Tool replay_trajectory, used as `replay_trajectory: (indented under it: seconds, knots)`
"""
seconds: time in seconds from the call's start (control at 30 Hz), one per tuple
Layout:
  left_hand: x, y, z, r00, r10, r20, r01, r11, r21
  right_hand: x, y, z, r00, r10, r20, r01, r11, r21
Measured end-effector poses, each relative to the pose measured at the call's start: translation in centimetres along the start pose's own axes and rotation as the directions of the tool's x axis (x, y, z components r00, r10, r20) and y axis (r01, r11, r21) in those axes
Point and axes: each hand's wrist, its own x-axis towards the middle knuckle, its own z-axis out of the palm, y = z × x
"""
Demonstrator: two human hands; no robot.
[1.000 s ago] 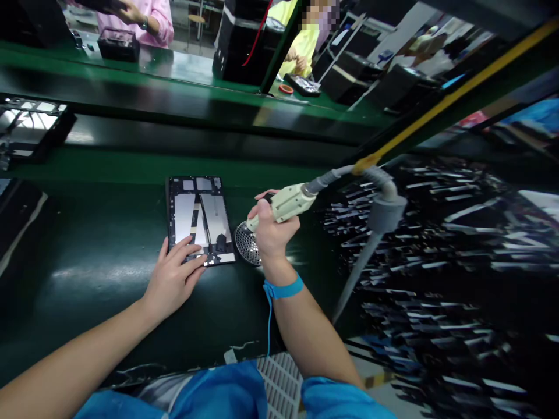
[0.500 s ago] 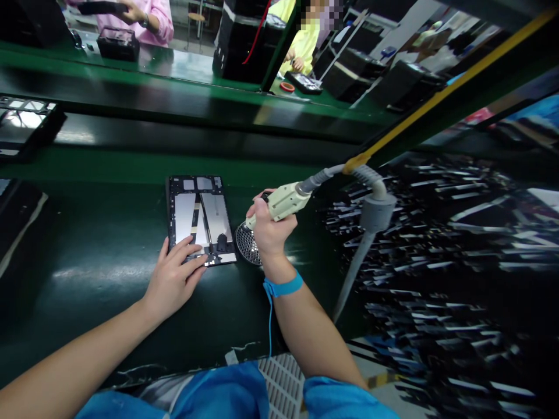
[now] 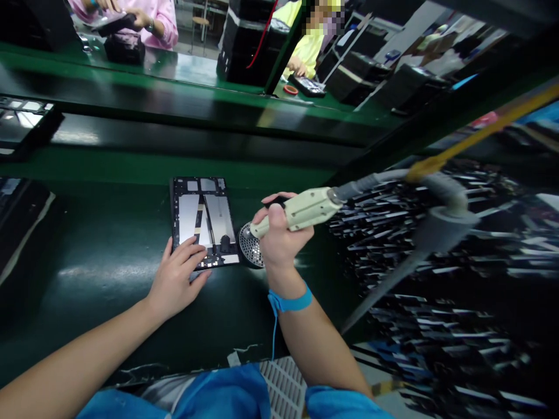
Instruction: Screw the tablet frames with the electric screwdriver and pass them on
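An opened tablet (image 3: 221, 212) lies flat on the dark green bench, showing its silver battery panels, ribbon cables and black frame. My left hand (image 3: 179, 273) rests with its fingers spread over the tablet's lower left corner, thumb along the lower edge. Just right of the tablet is a round dish (image 3: 248, 247) with a perforated metal face, partly hidden by my right hand. A pale green electric screwdriver (image 3: 308, 209) is held by my right hand (image 3: 282, 238), its lower end over the dish. A blue band circles my right wrist.
A grey cable (image 3: 388, 291) with a thick sleeve hangs from a yellow strap (image 3: 458, 145) at right. Black stacked items (image 3: 21, 221) stand at left. Many thin dark pieces (image 3: 406, 227) fill the right side. Beyond the ledge, co-workers in pink (image 3: 161, 23) and yellow (image 3: 308, 52) handle devices.
My right hand and the screwdriver have shifted right and the tool leans flatter. The cable and strap have swung right. My left hand stays on the tablet, its thumb slightly further from the fingers.
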Motion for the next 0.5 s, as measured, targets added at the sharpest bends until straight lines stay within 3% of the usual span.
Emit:
replay_trajectory:
  seconds: [0.1, 0.23, 0.5]
  knots:
    - [0.0, -0.1, 0.0, 1.000, -0.005, -0.004, 0.005, 1.000, -0.010, -2.4, -1.5, 0.8, 0.989, 0.052, 0.138, -0.064, 0.995, 0.081]
    - [0.0, -0.1, 0.0, 1.000, -0.003, 0.001, 0.003, 1.000, -0.017, -5.4, -2.2, 1.6, 0.925, 0.087, 0.371, -0.149, 0.979, 0.140]
    - [0.0, 0.0, 0.0, 1.000, -0.012, 0.011, 0.012, 1.000, -0.024, -6.9, -1.2, 2.2, 0.893, 0.119, 0.433, -0.207, 0.965, 0.163]
